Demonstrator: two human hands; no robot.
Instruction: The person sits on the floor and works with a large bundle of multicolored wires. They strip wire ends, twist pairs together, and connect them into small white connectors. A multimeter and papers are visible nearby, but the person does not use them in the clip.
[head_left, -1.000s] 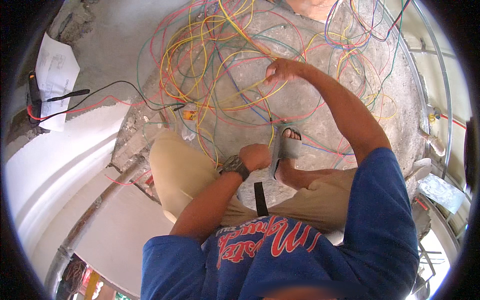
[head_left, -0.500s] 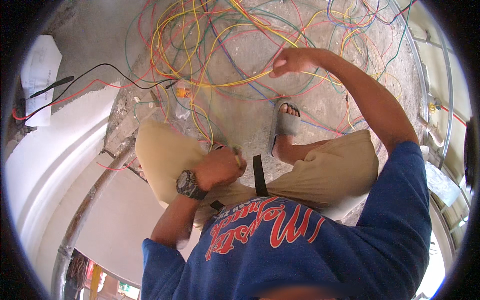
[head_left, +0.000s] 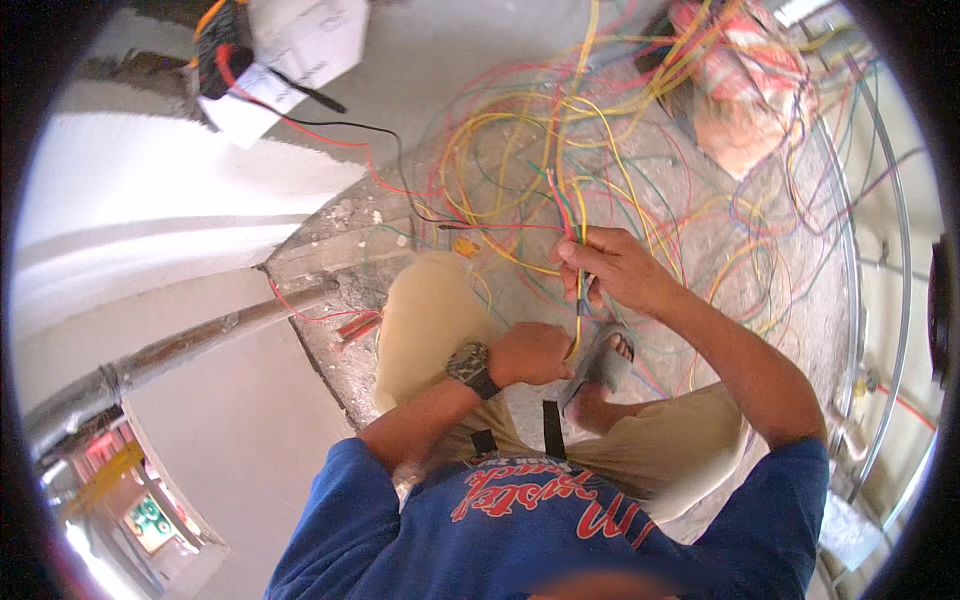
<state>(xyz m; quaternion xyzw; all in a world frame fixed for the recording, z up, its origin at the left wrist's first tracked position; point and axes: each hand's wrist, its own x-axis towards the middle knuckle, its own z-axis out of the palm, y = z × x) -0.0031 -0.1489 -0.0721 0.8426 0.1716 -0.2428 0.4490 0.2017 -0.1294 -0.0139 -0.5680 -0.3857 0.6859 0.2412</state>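
My right hand [head_left: 622, 272] is closed on a bundle of electrical wires [head_left: 566, 205], with red, green and yellow strands among them, held upright between thumb and fingers. Below it, my left hand [head_left: 535, 354], with a watch [head_left: 472, 370] on the wrist, is closed round a yellow wire [head_left: 578, 330] that runs down from the right hand. Its fingertips are partly hidden. Just left of the bundle is a thin dark probe [head_left: 455, 227], with a red lead stretching toward the right hand.
Tangled coloured wires [head_left: 500, 130] cover the rough floor ahead. A black device with orange edging [head_left: 218, 50] lies beside a white sheet [head_left: 320, 35] at upper left. A red-and-white sack [head_left: 745, 90] stands at upper right. A pipe [head_left: 180, 350] runs along the left wall.
My view has swung, bringing the sack into sight. My right hand has come down nearer the left and now grips the wire bundle. Both hands are close together.
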